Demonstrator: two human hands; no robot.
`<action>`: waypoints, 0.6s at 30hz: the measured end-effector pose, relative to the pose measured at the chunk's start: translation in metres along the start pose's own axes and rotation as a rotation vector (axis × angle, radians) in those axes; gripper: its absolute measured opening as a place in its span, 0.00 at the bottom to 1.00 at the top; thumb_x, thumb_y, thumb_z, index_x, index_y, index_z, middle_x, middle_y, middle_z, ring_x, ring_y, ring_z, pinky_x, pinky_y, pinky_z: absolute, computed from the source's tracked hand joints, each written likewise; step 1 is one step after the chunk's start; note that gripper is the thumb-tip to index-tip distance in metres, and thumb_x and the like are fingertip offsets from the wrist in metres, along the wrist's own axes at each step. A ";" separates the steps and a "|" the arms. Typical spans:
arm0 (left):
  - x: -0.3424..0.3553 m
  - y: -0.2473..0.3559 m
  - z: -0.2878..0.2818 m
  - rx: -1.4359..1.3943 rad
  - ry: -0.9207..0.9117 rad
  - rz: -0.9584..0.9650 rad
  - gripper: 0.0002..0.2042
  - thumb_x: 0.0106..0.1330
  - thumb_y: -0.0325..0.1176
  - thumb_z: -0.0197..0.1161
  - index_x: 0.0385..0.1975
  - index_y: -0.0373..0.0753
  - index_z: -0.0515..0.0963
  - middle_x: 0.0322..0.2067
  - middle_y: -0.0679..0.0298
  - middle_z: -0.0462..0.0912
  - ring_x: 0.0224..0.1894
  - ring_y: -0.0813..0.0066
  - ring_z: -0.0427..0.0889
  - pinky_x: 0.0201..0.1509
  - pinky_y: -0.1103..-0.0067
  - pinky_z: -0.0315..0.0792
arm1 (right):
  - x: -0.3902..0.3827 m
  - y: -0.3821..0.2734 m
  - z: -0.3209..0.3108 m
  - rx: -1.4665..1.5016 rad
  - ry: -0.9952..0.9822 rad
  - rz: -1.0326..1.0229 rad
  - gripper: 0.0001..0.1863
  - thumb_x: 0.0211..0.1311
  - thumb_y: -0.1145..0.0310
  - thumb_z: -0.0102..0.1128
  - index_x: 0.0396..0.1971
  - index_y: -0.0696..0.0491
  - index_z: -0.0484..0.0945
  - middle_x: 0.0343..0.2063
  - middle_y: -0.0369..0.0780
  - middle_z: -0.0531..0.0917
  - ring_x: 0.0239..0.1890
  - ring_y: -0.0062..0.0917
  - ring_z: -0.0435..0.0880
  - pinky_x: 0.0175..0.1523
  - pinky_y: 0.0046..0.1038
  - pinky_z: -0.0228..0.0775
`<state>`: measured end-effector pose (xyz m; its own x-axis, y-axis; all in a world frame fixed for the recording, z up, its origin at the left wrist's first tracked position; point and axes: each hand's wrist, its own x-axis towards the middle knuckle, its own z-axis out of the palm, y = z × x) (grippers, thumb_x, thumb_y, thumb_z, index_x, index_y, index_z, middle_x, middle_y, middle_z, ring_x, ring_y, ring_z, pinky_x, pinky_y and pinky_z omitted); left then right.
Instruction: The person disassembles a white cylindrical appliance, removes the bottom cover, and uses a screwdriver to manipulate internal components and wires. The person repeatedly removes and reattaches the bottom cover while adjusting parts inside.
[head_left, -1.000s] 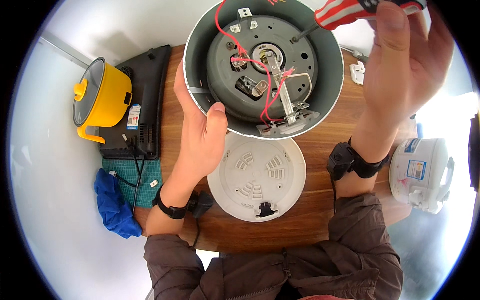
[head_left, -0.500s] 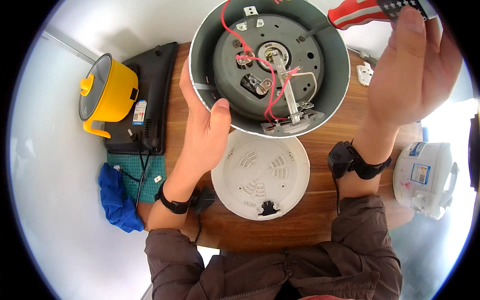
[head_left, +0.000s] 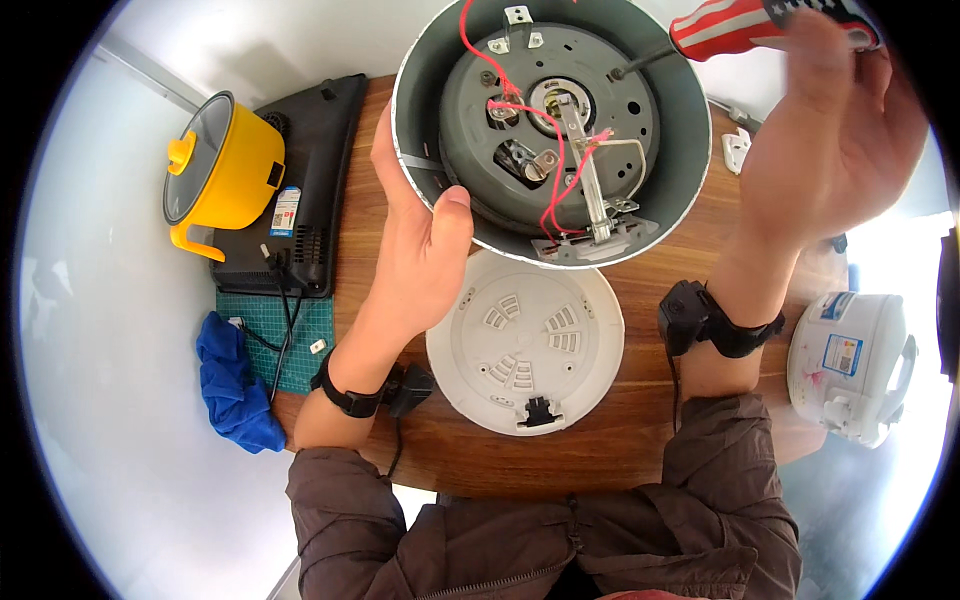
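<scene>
My left hand (head_left: 428, 240) grips the rim of an upturned rice cooker body (head_left: 403, 100), thumb inside the wall and fingers outside. Its underside faces me, with a grey round inner pan (head_left: 590, 75), red wires (head_left: 557, 170) and a metal lever bracket (head_left: 590, 185). High on the right, my right hand (head_left: 835, 150) is closed around the handle of a screwdriver (head_left: 725, 28), striped red and white with stars on dark blue. The screwdriver's tip meets a screw (head_left: 617, 74) at the pan's upper right. Below the body lies a white round vented base cover (head_left: 525, 345).
At left, a yellow pot (head_left: 235, 165) stands on a black flat appliance (head_left: 300, 250). A green cutting mat (head_left: 310, 345) and blue cloth (head_left: 235, 385) lie nearer. A white rice cooker (head_left: 845, 365) is at right, a small white part (head_left: 736, 150) behind my right wrist.
The whole view has shifted slightly, and the cooker body appears a little to the right and higher. My right thumb is blurred by motion on the screwdriver handle; the tip stays at the same screw.
</scene>
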<state>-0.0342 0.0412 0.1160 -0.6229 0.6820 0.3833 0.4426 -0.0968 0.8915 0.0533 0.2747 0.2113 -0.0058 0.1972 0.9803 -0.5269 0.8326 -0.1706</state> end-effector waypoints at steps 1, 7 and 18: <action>0.000 0.000 0.000 0.008 0.000 0.003 0.37 0.70 0.25 0.41 0.76 0.34 0.32 0.71 0.45 0.59 0.71 0.57 0.66 0.76 0.66 0.59 | 0.000 0.000 0.000 -0.003 -0.002 -0.003 0.32 0.70 0.66 0.65 0.67 0.65 0.64 0.42 0.45 0.82 0.39 0.24 0.84 0.43 0.21 0.79; 0.000 0.000 0.001 0.027 0.003 0.011 0.37 0.69 0.26 0.41 0.76 0.33 0.33 0.71 0.45 0.60 0.71 0.57 0.66 0.76 0.66 0.59 | -0.001 -0.001 -0.001 -0.006 -0.001 0.004 0.32 0.71 0.65 0.64 0.67 0.65 0.63 0.43 0.45 0.82 0.39 0.24 0.84 0.43 0.21 0.79; 0.001 0.001 0.000 0.010 0.005 0.006 0.37 0.69 0.26 0.42 0.76 0.34 0.34 0.71 0.45 0.59 0.72 0.57 0.64 0.76 0.66 0.57 | -0.002 -0.001 0.001 -0.009 0.005 0.004 0.32 0.71 0.65 0.63 0.67 0.65 0.63 0.44 0.45 0.82 0.40 0.24 0.84 0.44 0.22 0.79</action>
<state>-0.0344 0.0413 0.1170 -0.6233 0.6778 0.3900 0.4531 -0.0934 0.8865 0.0531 0.2734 0.2097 -0.0034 0.2033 0.9791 -0.5192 0.8365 -0.1755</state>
